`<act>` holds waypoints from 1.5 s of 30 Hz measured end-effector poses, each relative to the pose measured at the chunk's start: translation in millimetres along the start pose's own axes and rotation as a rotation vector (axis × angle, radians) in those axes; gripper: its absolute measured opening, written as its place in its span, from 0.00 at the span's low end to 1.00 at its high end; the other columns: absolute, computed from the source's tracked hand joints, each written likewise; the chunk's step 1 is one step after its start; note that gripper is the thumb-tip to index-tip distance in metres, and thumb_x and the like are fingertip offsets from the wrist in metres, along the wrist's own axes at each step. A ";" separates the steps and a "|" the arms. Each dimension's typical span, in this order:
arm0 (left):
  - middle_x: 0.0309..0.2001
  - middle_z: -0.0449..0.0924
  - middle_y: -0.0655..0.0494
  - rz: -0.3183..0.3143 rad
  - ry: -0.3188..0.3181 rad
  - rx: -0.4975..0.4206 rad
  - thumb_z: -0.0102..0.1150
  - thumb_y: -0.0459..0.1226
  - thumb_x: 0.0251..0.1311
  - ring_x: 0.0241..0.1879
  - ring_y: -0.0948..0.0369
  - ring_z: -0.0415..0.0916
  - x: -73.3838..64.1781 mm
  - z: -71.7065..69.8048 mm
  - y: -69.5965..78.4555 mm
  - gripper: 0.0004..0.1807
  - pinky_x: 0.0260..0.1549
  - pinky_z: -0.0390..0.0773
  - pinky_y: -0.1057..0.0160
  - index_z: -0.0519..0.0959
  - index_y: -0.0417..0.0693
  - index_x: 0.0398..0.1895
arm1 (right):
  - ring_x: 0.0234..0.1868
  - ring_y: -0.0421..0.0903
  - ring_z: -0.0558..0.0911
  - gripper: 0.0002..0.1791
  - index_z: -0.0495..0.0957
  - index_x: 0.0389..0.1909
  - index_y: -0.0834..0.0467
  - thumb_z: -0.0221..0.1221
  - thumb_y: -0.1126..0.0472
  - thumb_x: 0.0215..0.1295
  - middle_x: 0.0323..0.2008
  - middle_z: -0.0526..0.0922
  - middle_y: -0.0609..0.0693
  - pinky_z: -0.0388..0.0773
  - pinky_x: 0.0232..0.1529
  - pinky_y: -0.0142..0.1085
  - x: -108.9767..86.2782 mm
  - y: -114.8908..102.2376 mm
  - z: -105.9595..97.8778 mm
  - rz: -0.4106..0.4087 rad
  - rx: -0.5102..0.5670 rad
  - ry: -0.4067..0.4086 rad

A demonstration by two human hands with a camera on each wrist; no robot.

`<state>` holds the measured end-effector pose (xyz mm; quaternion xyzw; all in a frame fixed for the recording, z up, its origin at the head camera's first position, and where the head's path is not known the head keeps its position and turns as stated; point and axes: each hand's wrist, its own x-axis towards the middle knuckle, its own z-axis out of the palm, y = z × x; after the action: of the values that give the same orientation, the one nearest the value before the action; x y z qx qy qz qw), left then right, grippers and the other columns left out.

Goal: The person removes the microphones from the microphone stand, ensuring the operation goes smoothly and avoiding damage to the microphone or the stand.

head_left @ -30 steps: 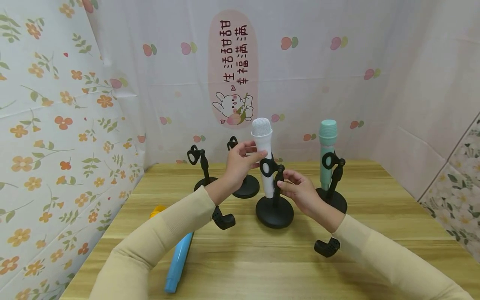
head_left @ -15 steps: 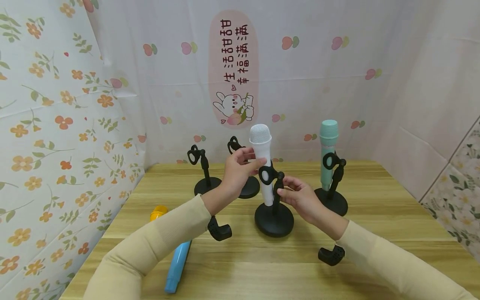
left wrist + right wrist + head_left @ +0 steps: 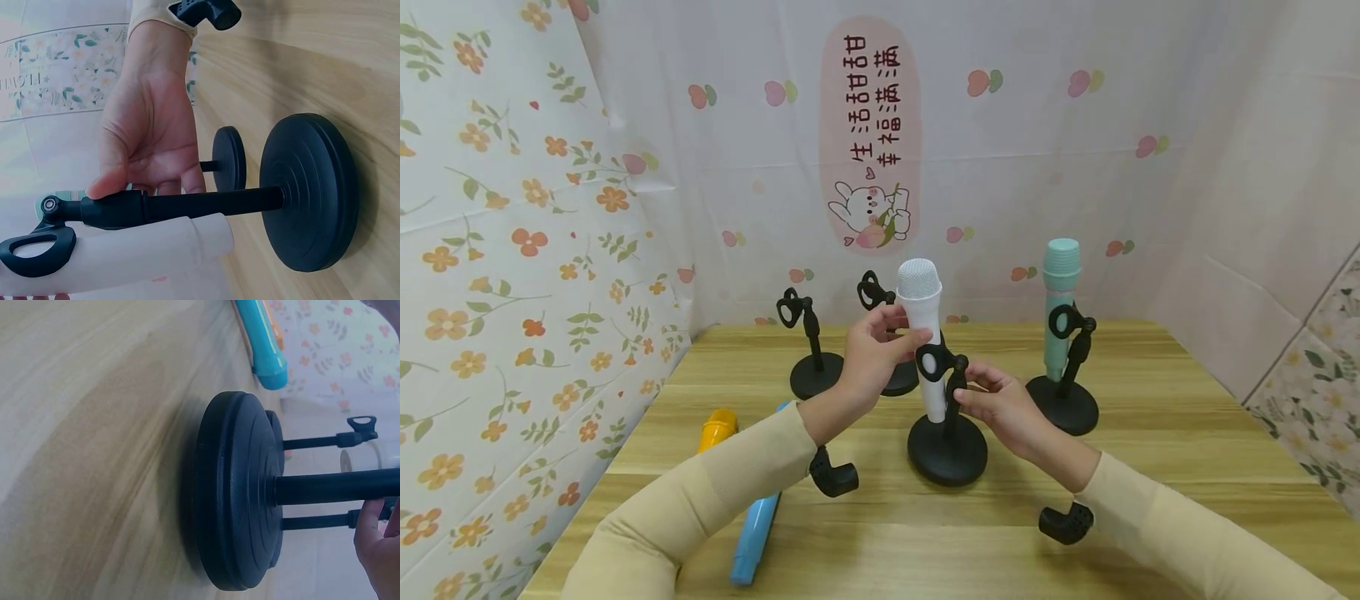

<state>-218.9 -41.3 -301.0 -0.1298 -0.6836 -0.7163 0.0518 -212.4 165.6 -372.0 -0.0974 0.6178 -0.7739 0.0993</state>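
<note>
A white microphone (image 3: pixel 922 314) sits through the ring clip of a black desk stand (image 3: pixel 947 454), head up and slightly tilted. My left hand (image 3: pixel 874 354) holds the microphone's body just above the clip, thumb in front. With thumb and fingers, my right hand (image 3: pixel 1006 410) grips the stand's upright below the joint; the left wrist view shows this right hand (image 3: pixel 153 134) with its thumb along the black pole. There the microphone's lower end (image 3: pixel 209 237) stops short of the round base (image 3: pixel 312 194). The left hand's fingers are mostly hidden behind the microphone.
A mint microphone (image 3: pixel 1057 333) stands in another black stand (image 3: pixel 1063 406) at right. Two further stands, one at left (image 3: pixel 816 375) and one partly behind my left hand (image 3: pixel 901 379), hold no microphone. A blue microphone (image 3: pixel 756 533) and an orange one (image 3: pixel 718 427) lie at left, partly under my sleeve.
Both hands have shifted toward me with the white microphone and its stand, which appear lower in the head view. The grips look the same. The other stands stay put.
</note>
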 end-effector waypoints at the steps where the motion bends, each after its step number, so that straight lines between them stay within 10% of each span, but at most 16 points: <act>1: 0.49 0.80 0.50 -0.002 0.002 0.001 0.69 0.38 0.57 0.48 0.52 0.77 -0.7 0.1 -0.4 0.21 0.45 0.82 0.56 0.77 0.47 0.53 | 0.39 0.39 0.81 0.14 0.81 0.32 0.45 0.61 0.71 0.63 0.38 0.77 0.42 0.81 0.48 0.34 -0.7 0.4 0.3 0.001 0.001 0.003; 45: 0.47 0.80 0.47 0.013 0.037 -0.060 0.69 0.32 0.55 0.38 0.60 0.78 -18.4 -5.8 -14.9 0.19 0.43 0.83 0.57 0.77 0.41 0.51 | 0.41 0.39 0.81 0.15 0.82 0.31 0.44 0.63 0.70 0.61 0.37 0.80 0.41 0.80 0.48 0.32 -7.3 15.1 4.9 0.031 0.014 -0.045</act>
<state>-205.7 -48.1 -320.3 -0.1227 -0.6600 -0.7383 0.0653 -203.5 159.8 -385.8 -0.1044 0.6115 -0.7741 0.1260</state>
